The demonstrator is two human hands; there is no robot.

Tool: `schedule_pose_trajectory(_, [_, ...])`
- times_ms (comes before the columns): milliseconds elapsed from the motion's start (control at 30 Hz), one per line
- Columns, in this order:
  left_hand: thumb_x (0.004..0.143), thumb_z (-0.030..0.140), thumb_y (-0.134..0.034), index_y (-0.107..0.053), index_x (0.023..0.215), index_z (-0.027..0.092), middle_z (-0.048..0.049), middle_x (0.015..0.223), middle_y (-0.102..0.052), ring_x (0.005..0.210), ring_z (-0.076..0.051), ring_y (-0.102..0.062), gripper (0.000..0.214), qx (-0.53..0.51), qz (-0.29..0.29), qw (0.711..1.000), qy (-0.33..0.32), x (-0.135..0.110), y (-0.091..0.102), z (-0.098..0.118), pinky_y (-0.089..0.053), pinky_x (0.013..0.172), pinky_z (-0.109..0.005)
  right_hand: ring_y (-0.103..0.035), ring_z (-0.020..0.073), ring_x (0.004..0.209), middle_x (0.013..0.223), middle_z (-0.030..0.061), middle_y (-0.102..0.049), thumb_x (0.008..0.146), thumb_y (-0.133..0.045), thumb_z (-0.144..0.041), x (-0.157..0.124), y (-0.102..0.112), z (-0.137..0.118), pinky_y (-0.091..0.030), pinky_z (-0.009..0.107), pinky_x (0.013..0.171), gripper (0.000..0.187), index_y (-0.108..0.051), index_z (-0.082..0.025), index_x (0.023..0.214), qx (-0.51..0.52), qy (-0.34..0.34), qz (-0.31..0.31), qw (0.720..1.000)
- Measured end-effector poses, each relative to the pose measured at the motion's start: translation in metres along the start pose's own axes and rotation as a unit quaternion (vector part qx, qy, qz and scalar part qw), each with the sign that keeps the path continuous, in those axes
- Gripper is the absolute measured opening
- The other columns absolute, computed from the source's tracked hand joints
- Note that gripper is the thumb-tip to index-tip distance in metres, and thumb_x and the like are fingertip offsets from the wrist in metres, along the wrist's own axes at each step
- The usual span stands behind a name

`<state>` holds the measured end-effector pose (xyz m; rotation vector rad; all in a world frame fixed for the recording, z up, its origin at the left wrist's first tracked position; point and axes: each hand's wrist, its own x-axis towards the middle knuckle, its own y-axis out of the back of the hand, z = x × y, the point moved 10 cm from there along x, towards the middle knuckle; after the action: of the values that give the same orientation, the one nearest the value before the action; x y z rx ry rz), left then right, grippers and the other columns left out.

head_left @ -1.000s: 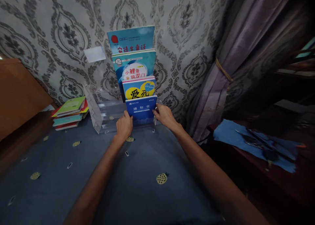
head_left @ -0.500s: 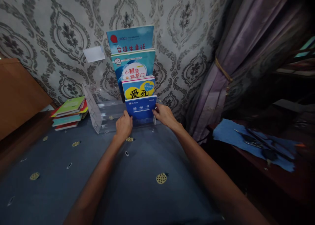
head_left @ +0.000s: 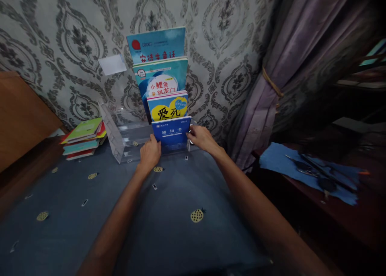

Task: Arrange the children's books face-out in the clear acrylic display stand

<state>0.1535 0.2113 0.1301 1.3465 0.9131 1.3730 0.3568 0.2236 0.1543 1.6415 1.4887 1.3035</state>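
A dark blue booklet (head_left: 171, 138) with white lettering stands upright in the lowest, front tier of a clear stepped rack (head_left: 115, 137). At the booklet's left edge my left hand (head_left: 150, 152) is closed, its fingers curled against the cover. My right hand (head_left: 202, 139) pinches the right edge between thumb and fingers. Behind it, rising tier by tier, are a yellow-and-blue book (head_left: 164, 110), a teal book (head_left: 169, 73) and a taller blue-green book (head_left: 159, 44). The left part of the rack holds no books, and a white label (head_left: 112, 64) sticks up at its back.
A stack of colourful books (head_left: 84, 137) lies left of the rack, near a brown wooden panel (head_left: 27, 115). Patterned wallpaper (head_left: 229, 30) is behind, with a tied purple curtain (head_left: 265, 103) at right. Scissors lie on a blue cloth (head_left: 274, 163) on a side surface.
My view has shifted slightly, so the scene sits a little differently. Both hands stay at the booklet's two edges, and the booklet remains in the front tier.
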Motion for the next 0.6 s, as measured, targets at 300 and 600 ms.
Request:
schedule_pose_trajectory(300, [0.104,0.031,-0.034,-0.046,0.133,0.006,-0.0208,0.113,-0.071,0.102,-0.029,-0.071,0.041,-0.022,-0.004,1.000,0.003,-0.0013,-0.0009,-0.0011,-0.052,0.080,-0.032,-0.064,0.0217,0.081,0.092,0.0116,-0.074,0.090,-0.051,-0.021,0.0020,-0.0024,0.0014,-0.037,0.030,0.067,0.024,-0.070,-0.014,0.104,0.015,0.013,0.004,1.000])
schedule_pose_trajectory(600, [0.104,0.030,-0.032,-0.046,0.132,0.008,-0.0193,0.108,-0.073,0.098,-0.028,-0.072,0.038,-0.027,-0.013,1.000,-0.002,-0.0042,0.0003,0.0013,-0.052,0.079,-0.032,-0.066,0.0238,0.082,0.092,0.0121,-0.074,0.091,-0.052,-0.022,0.0033,-0.0032,0.0035,-0.039,0.031,0.067,0.023,-0.070,-0.015,0.104,0.010,0.013,0.008,1.000])
